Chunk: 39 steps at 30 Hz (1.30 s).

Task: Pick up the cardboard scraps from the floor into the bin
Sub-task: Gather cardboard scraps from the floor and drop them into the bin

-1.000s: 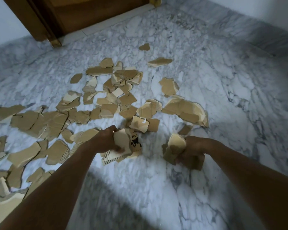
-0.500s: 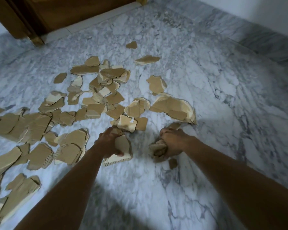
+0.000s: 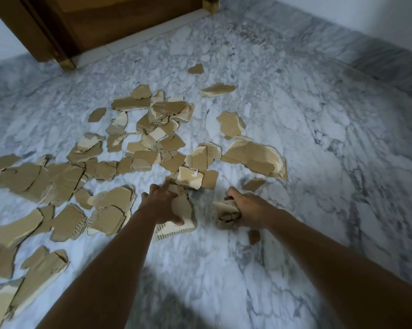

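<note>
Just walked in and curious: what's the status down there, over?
Left hand gripping torn brown cardboard scraps, forefinger reaching for more. Right hand clutching a crumpled wad. Many pieces on grey-white marble floor. No bin in view.

Dim, bluish light; soft shadow pools near the bottom edge, wide-angle bending at the edges.
</note>
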{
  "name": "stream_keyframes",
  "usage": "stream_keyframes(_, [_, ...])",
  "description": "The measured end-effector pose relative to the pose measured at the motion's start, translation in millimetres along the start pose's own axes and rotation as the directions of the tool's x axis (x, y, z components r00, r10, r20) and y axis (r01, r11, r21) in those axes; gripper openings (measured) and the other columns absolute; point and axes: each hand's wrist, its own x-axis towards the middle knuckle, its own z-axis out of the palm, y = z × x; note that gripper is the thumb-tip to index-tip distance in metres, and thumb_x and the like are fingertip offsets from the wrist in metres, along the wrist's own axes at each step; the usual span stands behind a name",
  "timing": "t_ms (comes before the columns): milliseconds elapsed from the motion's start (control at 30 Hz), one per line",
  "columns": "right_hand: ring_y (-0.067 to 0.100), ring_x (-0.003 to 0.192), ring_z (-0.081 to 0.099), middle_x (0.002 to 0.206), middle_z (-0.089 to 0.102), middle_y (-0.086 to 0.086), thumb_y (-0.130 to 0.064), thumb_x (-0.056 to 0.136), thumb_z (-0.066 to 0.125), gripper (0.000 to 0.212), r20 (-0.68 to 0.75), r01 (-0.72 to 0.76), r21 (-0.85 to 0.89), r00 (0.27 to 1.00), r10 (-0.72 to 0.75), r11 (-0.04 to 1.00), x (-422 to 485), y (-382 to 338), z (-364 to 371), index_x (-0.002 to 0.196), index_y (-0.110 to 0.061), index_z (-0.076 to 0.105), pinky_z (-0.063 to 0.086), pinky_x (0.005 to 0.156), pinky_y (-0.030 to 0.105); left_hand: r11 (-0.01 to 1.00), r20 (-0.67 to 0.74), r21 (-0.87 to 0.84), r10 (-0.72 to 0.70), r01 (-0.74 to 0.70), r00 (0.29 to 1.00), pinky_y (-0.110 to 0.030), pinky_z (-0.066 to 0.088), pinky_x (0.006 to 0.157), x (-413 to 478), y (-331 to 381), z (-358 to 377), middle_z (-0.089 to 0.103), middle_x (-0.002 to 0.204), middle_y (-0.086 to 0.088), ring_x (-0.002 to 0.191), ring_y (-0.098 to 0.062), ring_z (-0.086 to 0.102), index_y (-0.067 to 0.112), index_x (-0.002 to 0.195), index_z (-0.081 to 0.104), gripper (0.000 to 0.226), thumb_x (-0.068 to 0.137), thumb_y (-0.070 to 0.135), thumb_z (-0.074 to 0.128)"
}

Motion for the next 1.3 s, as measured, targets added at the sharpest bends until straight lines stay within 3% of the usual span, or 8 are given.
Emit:
stream_keyframes(133, [0.027, 0.091, 0.06, 0.104, 0.059, 0.006, -0.022, 0.074, 0.08, 0.069, -0.023, -0.056, 0.154, 0.998, 0.06, 0.986, 0.0, 4.9, -8.0, 0.125, -0.022, 0.033, 0.043, 0.062, 0.033, 1.0, -0.088, 0.027, 0.011, -0.008, 0.996, -0.045, 0.036, 0.1, -2.7, 1.1, -0.6, 0.029, 0.138, 0.001, 0.126, -0.027, 0.031, 0.043, 0.125, 0.057, 0.085, 0.047, 0.064, 0.083])
stream_keyframes(233, [0.029, 0.101, 0.061, 0.115, 0.059, 0.008, -0.028, 0.072, 0.081, 0.092, -0.006, -0.118, 0.236, 0.992, 0.122, 0.965, 2.3, 9.1, -10.5, 0.143, -0.027, 0.023, 0.052, 0.08, 0.039, 0.994, -0.134, -0.077, 0.067, -0.078, 0.989, -0.039, 0.047, 0.094, -4.2, -0.5, 0.4, 0.03, 0.122, -0.002, 0.115, -0.026, 0.043, 0.04, 0.121, 0.058, 0.084, 0.044, 0.054, 0.089])
stream_keyframes(367, [0.019, 0.092, 0.062, 0.098, 0.063, 0.0, -0.026, 0.071, 0.085, 0.048, 0.058, -0.176, 0.203, 0.984, 0.167, 0.963, 0.3, 15.7, -15.0, 0.11, -0.021, 0.056, 0.04, 0.06, 0.019, 0.942, -0.154, -0.295, 0.115, -0.157, 0.981, -0.033, 0.055, 0.076, -14.2, -7.3, -7.2, 0.05, 0.105, 0.0, 0.095, -0.019, 0.056, 0.034, 0.11, 0.055, 0.075, 0.045, 0.042, 0.091])
stream_keyframes(500, [0.016, 0.087, 0.062, 0.099, 0.065, 0.0, -0.033, 0.064, 0.087, 0.053, 0.121, -0.242, 0.142, 0.967, 0.225, 0.96, -7.5, 23.5, -29.7, 0.107, -0.024, 0.057, 0.047, 0.065, 0.027, 0.843, -0.064, -0.536, 0.004, -0.037, 0.998, -0.034, 0.058, 0.051, -27.8, -27.1, -20.6, 0.069, 0.084, -0.003, 0.067, -0.02, 0.069, 0.02, 0.104, 0.032, 0.081, 0.051, 0.018, 0.094])
stream_keyframes(700, [0.011, 0.082, 0.066, 0.094, 0.07, -0.007, -0.048, 0.054, 0.089, 0.063, 0.181, -0.305, 0.03, 0.938, 0.295, 0.952, -15.7, 15.8, -70.1, 0.108, -0.025, 0.066, 0.054, 0.066, 0.026, 0.924, 0.11, -0.347, -0.131, 0.161, 0.985, -0.029, 0.056, 0.064, -45.8, -76.2, -42.9, 0.067, 0.091, -0.004, 0.076, -0.016, 0.066, 0.02, 0.088, 0.061, 0.056, 0.046, 0.037, 0.095])
stream_keyframes(867, [0.013, 0.087, 0.065, 0.099, 0.068, -0.007, -0.056, 0.051, 0.085, 0.067, 0.199, -0.272, -0.056, 0.94, 0.278, 0.961, -7.4, -7.8, -66.5, 0.109, -0.03, 0.063, 0.057, 0.075, 0.029, 0.933, 0.164, -0.335, -0.082, 0.133, 0.983, -0.027, 0.051, 0.064, -35.9, -59.9, -37.8, 0.071, 0.082, -0.001, 0.072, -0.016, 0.067, 0.017, 0.08, 0.072, 0.039, 0.052, 0.035, 0.093])
stream_keyframes(1133, [0.025, 0.09, 0.066, 0.098, 0.067, 0.005, -0.029, 0.063, 0.084, 0.045, 0.044, -0.267, 0.12, 0.964, 0.264, 0.956, 27.9, -7.3, 1.2, 0.101, -0.019, 0.061, 0.053, 0.07, 0.03, 0.938, 0.037, -0.343, -0.048, 0.058, 0.998, -0.03, 0.049, 0.084, 5.7, -25.3, -23.2, 0.042, 0.128, 0.002, 0.108, -0.023, 0.052, 0.014, 0.124, 0.058, 0.079, 0.056, 0.037, 0.093])
stream_keyframes(1300, [0.037, 0.13, 0.038, 0.133, 0.048, 0.013, -0.043, 0.068, 0.082, 0.08, -0.076, -0.298, 0.044, 0.951, 0.301, 0.953, 21.7, -3.0, 22.0, 0.132, -0.016, 0.043, 0.035, 0.099, 0.043, 0.923, 0.099, -0.36, -0.104, 0.133, 0.99, -0.034, 0.055, 0.083, 6.4, -40.7, -12.4, 0.066, 0.107, -0.002, 0.096, -0.02, 0.064, 0.013, 0.116, 0.063, 0.077, 0.054, 0.049, 0.09])
